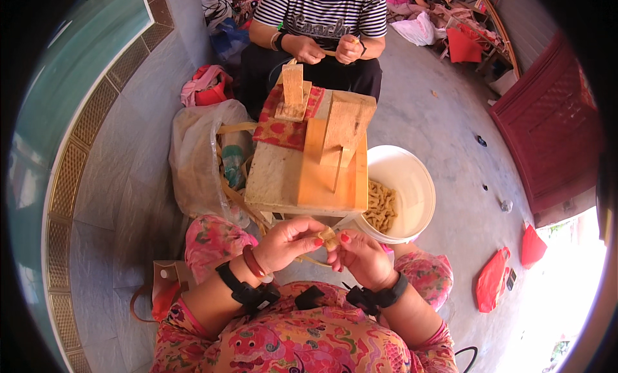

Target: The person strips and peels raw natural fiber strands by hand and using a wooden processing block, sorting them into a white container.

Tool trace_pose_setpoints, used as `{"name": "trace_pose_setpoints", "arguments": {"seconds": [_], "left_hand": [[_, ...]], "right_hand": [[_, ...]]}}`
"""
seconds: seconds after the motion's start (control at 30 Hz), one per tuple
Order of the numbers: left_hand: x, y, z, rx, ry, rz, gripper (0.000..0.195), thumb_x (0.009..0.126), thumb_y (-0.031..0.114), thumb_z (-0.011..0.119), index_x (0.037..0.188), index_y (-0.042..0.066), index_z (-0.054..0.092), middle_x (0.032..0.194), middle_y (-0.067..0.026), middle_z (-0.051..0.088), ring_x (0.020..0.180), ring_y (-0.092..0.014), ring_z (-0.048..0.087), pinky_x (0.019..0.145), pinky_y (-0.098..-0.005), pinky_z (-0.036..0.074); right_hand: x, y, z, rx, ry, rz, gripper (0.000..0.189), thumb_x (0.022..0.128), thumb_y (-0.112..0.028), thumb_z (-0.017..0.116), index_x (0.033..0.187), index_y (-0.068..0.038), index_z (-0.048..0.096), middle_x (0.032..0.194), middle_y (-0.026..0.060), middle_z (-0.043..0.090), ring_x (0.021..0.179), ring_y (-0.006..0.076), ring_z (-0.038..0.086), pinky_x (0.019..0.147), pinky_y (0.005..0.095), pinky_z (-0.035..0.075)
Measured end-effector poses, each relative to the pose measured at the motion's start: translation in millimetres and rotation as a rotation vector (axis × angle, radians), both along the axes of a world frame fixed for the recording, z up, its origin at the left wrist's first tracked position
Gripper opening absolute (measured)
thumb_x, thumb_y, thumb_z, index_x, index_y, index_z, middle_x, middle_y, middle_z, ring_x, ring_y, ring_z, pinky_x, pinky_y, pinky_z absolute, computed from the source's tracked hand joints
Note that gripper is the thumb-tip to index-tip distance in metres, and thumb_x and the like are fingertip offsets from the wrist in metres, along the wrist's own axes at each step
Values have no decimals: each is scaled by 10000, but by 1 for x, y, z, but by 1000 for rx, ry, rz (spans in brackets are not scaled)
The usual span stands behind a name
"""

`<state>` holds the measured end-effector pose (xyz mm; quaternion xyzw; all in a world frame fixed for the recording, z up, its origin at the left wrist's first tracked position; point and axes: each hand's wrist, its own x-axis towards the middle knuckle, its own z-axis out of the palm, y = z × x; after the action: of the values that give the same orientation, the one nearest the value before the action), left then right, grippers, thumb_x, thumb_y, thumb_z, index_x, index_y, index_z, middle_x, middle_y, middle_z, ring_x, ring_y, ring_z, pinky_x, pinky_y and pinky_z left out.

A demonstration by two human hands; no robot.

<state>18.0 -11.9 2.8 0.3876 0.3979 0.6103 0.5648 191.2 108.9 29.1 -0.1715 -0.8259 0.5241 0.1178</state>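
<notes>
My left hand (292,242) pinches a tan strip folded into a small knot-like piece (327,236) between thumb and fingers. From the other side, my right hand (364,257) grips the same piece with its thumb and curled fingers. A loose length of tan strip (309,261) trails below the hands. Just beyond them stands a small table (273,179) bearing an orange-brown board (314,189) with an upright wooden block (348,126). A thin rod (340,167) stands out from that block. Right of the table, a white bucket (413,184) contains many tan folded pieces (380,206).
A clear plastic bag (193,155) with tan strips leans at the table's left. A smaller wooden stand (293,90) sits on a red patterned cloth (275,131). Opposite, a person in a striped shirt (321,15) handles a strip. Red bags (492,281) lie on the floor at right.
</notes>
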Motion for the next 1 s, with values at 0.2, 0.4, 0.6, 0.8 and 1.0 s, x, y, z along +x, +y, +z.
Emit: {"name": "trace_pose_setpoints", "arguments": {"seconds": [0.2, 0.4, 0.6, 0.8, 1.0], "left_hand": [[2, 2, 4, -153, 231, 84, 191, 1015, 185, 508, 1055, 14, 586, 859, 7, 604, 736, -57, 541, 663, -209, 445], [-5, 16, 11, 17, 703, 470, 172, 1013, 157, 491, 1007, 28, 605, 796, -22, 614, 725, -77, 560, 659, -221, 447], [11, 17, 22, 84, 800, 405, 120, 991, 97, 513, 1015, 17, 599, 850, -67, 652, 735, -121, 600, 680, -241, 474], [-23, 20, 21, -80, 660, 274, 111, 952, 137, 612, 997, 36, 603, 757, 35, 535, 664, -31, 453, 595, -203, 393], [-44, 30, 23, 4, 641, 182, 148, 906, 126, 672, 982, 17, 607, 758, 23, 566, 687, -34, 485, 611, -204, 418]], "right_hand": [[-4, 6, 7, 494, 162, 1, 139, 860, -111, 655, 793, -24, 570, 711, 139, 575, 648, 366, 574, 577, 427, 465], [16, 14, 6, 27, 145, 21, 124, 905, -105, 631, 846, 0, 602, 687, 127, 582, 627, 337, 568, 590, 375, 466], [-11, 10, 32, 377, 408, 79, 165, 765, -71, 719, 875, -47, 599, 746, 114, 614, 675, 321, 609, 614, 386, 493], [-4, 30, 25, 468, 304, 63, 159, 713, 32, 673, 797, -46, 563, 705, 107, 589, 650, 314, 604, 577, 394, 486], [-21, 50, 17, 486, 291, -120, 157, 738, 50, 646, 846, -41, 578, 735, 118, 619, 694, 324, 630, 612, 400, 505]]}}
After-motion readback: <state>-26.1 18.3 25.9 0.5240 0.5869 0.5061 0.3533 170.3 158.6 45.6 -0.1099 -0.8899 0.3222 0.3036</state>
